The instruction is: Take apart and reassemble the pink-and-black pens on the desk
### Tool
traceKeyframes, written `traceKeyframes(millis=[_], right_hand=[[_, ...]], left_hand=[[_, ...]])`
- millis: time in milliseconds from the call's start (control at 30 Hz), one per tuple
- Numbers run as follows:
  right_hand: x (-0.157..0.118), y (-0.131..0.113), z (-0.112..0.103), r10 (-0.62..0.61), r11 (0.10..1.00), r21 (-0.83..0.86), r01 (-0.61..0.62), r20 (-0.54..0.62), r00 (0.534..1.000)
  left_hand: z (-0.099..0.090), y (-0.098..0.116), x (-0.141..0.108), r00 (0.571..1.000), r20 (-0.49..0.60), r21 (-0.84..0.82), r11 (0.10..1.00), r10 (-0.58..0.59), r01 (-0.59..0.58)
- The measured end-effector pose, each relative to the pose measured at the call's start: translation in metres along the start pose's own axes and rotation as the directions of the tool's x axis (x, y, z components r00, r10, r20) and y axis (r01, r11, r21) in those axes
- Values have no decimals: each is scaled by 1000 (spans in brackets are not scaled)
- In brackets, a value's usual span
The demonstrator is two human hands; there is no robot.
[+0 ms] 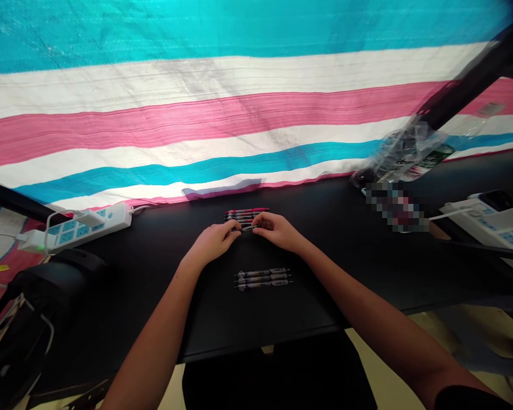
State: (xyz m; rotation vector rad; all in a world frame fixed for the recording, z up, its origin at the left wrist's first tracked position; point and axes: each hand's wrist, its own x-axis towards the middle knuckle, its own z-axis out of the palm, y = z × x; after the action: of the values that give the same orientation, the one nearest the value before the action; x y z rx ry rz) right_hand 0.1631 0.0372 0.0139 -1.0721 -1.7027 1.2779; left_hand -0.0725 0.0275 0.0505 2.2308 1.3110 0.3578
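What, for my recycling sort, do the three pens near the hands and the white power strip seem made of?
The three pens look like glossy plastic, with shine along their barrels and printed labels; any metal in the tips is too small to tell. The white power strip looks like smooth moulded plastic, with an even, faintly sheened surface around blue socket panels.
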Motion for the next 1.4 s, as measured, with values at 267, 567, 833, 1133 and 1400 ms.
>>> traceKeyframes(millis=[267, 567, 833, 1133, 1400], right_hand=[[1, -9, -4, 37, 967, 252, -27, -33, 999], [4, -13, -14, 180, 864, 501, -46, -222, 958], [7, -6, -15, 132, 945, 324, -35, -281, 951], [-15, -17, -62, 321, 868, -458, -190, 228, 919], [-14, -19, -45, 254, 845, -526, -96, 236, 938]], left_hand=[[-1, 1, 0, 997, -68, -121, 992, 24, -33], [-2, -1, 1, 996, -91, -92, 996, -25, 17], [-1, -2, 1, 997, -72, -72, 997, -31, 26], [0, -3, 1, 999, -45, -45, 999, -7, 5], [6, -4, 3, 994, -89, -42, 997, 59, -63]])
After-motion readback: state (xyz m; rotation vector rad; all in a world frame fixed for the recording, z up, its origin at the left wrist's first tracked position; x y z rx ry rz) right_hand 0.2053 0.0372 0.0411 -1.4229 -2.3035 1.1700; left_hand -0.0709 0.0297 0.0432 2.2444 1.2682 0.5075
